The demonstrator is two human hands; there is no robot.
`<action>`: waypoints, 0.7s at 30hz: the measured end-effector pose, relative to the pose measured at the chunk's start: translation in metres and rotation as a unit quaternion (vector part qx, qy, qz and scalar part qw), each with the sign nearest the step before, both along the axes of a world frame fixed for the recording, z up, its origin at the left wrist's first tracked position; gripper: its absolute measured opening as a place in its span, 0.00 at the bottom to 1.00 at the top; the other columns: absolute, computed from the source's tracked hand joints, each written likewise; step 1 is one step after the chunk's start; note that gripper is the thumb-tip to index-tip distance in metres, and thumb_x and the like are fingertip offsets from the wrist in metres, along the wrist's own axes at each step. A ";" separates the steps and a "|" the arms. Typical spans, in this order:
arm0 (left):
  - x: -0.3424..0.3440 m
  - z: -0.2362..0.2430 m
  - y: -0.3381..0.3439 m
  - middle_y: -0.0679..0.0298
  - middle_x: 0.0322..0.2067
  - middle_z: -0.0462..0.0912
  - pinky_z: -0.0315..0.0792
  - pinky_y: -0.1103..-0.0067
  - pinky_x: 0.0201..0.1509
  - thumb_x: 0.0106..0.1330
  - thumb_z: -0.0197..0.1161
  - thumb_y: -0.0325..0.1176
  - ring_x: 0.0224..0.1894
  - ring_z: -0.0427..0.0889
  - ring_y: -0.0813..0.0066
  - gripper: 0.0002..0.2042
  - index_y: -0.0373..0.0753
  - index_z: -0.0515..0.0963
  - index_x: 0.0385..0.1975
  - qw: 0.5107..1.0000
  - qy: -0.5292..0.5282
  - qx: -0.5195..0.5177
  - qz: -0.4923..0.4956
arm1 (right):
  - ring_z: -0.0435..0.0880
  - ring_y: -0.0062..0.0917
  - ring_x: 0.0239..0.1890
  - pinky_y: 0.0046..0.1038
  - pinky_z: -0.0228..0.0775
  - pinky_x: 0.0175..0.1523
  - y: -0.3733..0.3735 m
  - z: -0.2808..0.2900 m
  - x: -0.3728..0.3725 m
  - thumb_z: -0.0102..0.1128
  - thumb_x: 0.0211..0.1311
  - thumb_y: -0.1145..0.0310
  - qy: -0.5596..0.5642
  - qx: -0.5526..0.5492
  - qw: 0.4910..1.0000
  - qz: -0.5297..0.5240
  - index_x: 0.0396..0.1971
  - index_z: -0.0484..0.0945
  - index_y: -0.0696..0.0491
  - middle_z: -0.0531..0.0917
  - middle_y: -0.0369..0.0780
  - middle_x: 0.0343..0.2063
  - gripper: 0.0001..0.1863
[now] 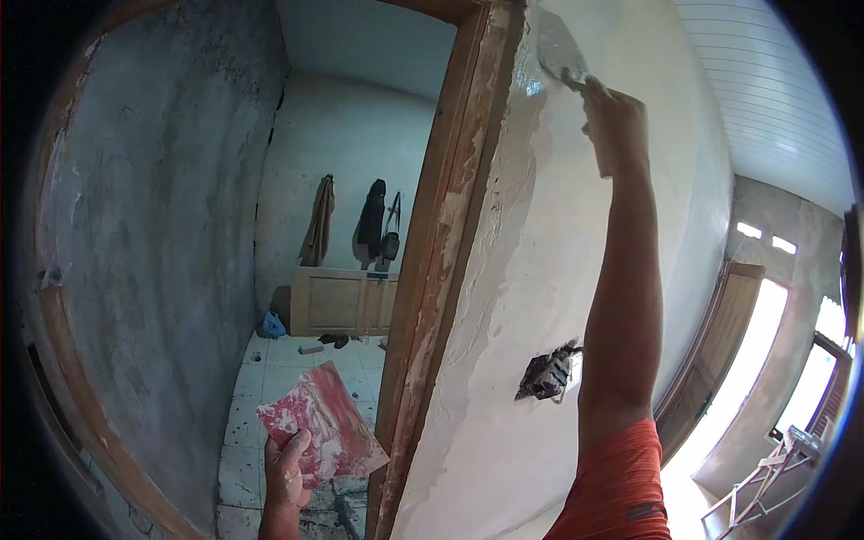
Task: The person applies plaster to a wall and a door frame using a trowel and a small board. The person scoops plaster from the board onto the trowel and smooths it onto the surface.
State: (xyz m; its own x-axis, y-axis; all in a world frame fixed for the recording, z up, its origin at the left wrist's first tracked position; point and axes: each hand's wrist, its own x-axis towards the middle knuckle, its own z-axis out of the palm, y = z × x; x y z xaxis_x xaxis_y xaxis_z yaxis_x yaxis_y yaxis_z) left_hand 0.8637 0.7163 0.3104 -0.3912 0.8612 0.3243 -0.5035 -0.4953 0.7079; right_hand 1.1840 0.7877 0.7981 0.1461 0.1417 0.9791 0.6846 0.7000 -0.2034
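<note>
My right hand (617, 128), on a raised arm, grips a trowel (560, 47) by its handle. The grey blade lies against the pale plastered wall (567, 243), high up beside the door frame (454, 171). Damp-looking plaster (504, 211) runs in an uneven strip down the wall edge by that frame. Lower left, in front of the doorway, my left hand (286, 472) is closed on the near edge of a red board (328, 423) smeared with white plaster. Its thumb lies on top; the fingers under the board are mostly hidden.
An open electrical box (547, 373) with dark edges sits in the wall below my right arm. Through the doorway hang clothes (371, 216) and a small bag (391, 243) above a wooden panel (333, 301). A trestle (765, 477) stands at far right near an open door (720, 337).
</note>
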 end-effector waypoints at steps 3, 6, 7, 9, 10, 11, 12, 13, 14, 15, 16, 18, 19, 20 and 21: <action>0.002 -0.002 0.000 0.62 0.49 0.83 0.78 0.68 0.57 0.66 0.65 0.30 0.50 0.83 0.71 0.21 0.36 0.74 0.59 0.999 -0.018 0.017 -0.021 | 0.82 0.24 0.20 0.29 0.74 0.34 -0.012 -0.001 0.020 0.56 0.69 0.55 0.040 -0.031 0.995 -0.083 0.29 0.84 0.60 0.79 0.43 0.20 0.22; 0.002 -0.004 -0.002 0.61 0.50 0.82 0.79 0.66 0.56 0.66 0.66 0.31 0.51 0.83 0.69 0.22 0.36 0.73 0.60 0.997 -0.041 0.031 -0.051 | 0.74 0.21 0.23 0.27 0.68 0.32 -0.035 -0.027 0.027 0.57 0.72 0.51 0.069 -0.031 0.996 -0.042 0.37 0.85 0.62 0.78 0.37 0.23 0.24; -0.004 -0.014 0.004 0.61 0.51 0.82 0.79 0.65 0.57 0.66 0.65 0.31 0.52 0.83 0.68 0.23 0.36 0.73 0.60 0.998 -0.033 0.018 -0.050 | 0.74 0.21 0.23 0.27 0.68 0.32 -0.034 -0.043 0.025 0.57 0.72 0.51 0.070 -0.035 0.996 -0.035 0.37 0.85 0.62 0.78 0.37 0.23 0.24; -0.003 -0.019 0.003 0.60 0.51 0.82 0.80 0.64 0.57 0.66 0.65 0.31 0.52 0.83 0.67 0.23 0.36 0.73 0.61 0.998 -0.025 -0.012 -0.050 | 0.72 0.19 0.24 0.24 0.67 0.33 -0.031 -0.091 0.017 0.54 0.75 0.52 0.151 -0.001 0.977 0.149 0.41 0.83 0.62 0.78 0.36 0.27 0.24; 0.000 -0.012 -0.007 0.60 0.51 0.82 0.80 0.64 0.57 0.66 0.65 0.31 0.53 0.83 0.66 0.23 0.37 0.72 0.61 0.995 -0.068 -0.022 -0.067 | 0.72 0.18 0.25 0.23 0.67 0.33 -0.027 -0.129 -0.003 0.53 0.77 0.52 0.169 -0.028 0.966 0.194 0.44 0.82 0.62 0.79 0.36 0.29 0.24; 0.000 -0.006 -0.012 0.60 0.51 0.82 0.81 0.63 0.56 0.66 0.65 0.31 0.53 0.84 0.65 0.24 0.37 0.72 0.62 0.989 -0.111 -0.035 -0.091 | 0.71 0.18 0.26 0.21 0.66 0.33 -0.030 -0.169 -0.014 0.51 0.78 0.52 0.192 -0.056 0.953 0.228 0.46 0.81 0.62 0.79 0.36 0.30 0.25; 0.000 -0.008 -0.007 0.60 0.51 0.82 0.81 0.64 0.56 0.66 0.64 0.30 0.53 0.84 0.65 0.23 0.37 0.72 0.62 0.989 -0.102 -0.050 -0.098 | 0.72 0.18 0.26 0.21 0.67 0.33 -0.027 -0.211 -0.004 0.51 0.79 0.52 0.176 -0.062 0.942 0.280 0.46 0.81 0.62 0.79 0.37 0.30 0.24; -0.003 -0.015 0.000 0.59 0.51 0.82 0.81 0.65 0.55 0.66 0.64 0.30 0.53 0.84 0.65 0.23 0.37 0.72 0.62 0.987 -0.096 -0.073 -0.102 | 0.72 0.18 0.25 0.21 0.67 0.33 -0.025 -0.256 0.004 0.50 0.79 0.52 0.164 -0.074 0.925 0.335 0.45 0.81 0.62 0.79 0.37 0.29 0.24; -0.002 -0.023 0.009 0.60 0.51 0.82 0.82 0.66 0.54 0.67 0.64 0.30 0.52 0.84 0.65 0.23 0.37 0.72 0.62 0.987 -0.092 -0.030 -0.127 | 0.72 0.18 0.25 0.21 0.67 0.33 -0.029 -0.305 0.001 0.48 0.80 0.53 0.201 -0.129 0.909 0.342 0.43 0.81 0.61 0.79 0.38 0.29 0.24; -0.005 -0.027 0.010 0.60 0.50 0.83 0.82 0.68 0.53 0.67 0.65 0.31 0.50 0.86 0.66 0.23 0.37 0.72 0.62 0.982 -0.079 -0.121 -0.119 | 0.73 0.18 0.25 0.22 0.67 0.32 -0.039 -0.347 0.000 0.47 0.80 0.54 0.239 -0.184 0.889 0.344 0.40 0.80 0.61 0.79 0.38 0.28 0.24; 0.000 -0.027 0.016 0.60 0.49 0.84 0.83 0.70 0.52 0.66 0.66 0.31 0.48 0.86 0.67 0.24 0.37 0.73 0.62 0.982 -0.073 -0.078 -0.153 | 0.72 0.18 0.23 0.22 0.66 0.31 -0.042 -0.391 0.013 0.45 0.81 0.55 0.145 -0.232 0.882 0.383 0.37 0.79 0.61 0.78 0.39 0.26 0.24; -0.005 -0.027 0.018 0.60 0.48 0.85 0.82 0.71 0.52 0.65 0.67 0.30 0.47 0.87 0.69 0.24 0.37 0.74 0.61 0.970 -0.042 -0.121 -0.206 | 0.69 0.18 0.19 0.23 0.63 0.26 -0.039 -0.445 0.009 0.42 0.82 0.56 0.042 -0.333 0.838 0.430 0.29 0.76 0.59 0.75 0.38 0.20 0.25; -0.006 -0.033 0.029 0.60 0.48 0.86 0.82 0.72 0.53 0.64 0.67 0.29 0.47 0.87 0.70 0.23 0.37 0.75 0.60 0.964 -0.024 -0.131 -0.232 | 0.67 0.17 0.17 0.23 0.60 0.24 -0.036 -0.466 -0.006 0.41 0.82 0.56 0.036 -0.398 0.813 0.423 0.24 0.73 0.58 0.73 0.37 0.17 0.26; -0.007 -0.042 0.038 0.60 0.47 0.86 0.82 0.72 0.53 0.64 0.67 0.29 0.46 0.87 0.71 0.22 0.36 0.76 0.59 0.956 -0.002 -0.138 -0.257 | 0.66 0.17 0.16 0.23 0.58 0.23 -0.029 -0.477 -0.016 0.41 0.82 0.56 0.045 -0.472 0.767 0.432 0.22 0.71 0.57 0.72 0.36 0.15 0.27; -0.009 -0.054 0.041 0.60 0.47 0.86 0.82 0.72 0.53 0.64 0.67 0.29 0.46 0.87 0.71 0.22 0.36 0.76 0.59 0.956 -0.016 -0.159 -0.246 | 0.66 0.17 0.16 0.23 0.58 0.23 -0.018 -0.490 -0.015 0.41 0.82 0.56 0.045 -0.493 0.751 0.437 0.22 0.71 0.57 0.72 0.36 0.15 0.27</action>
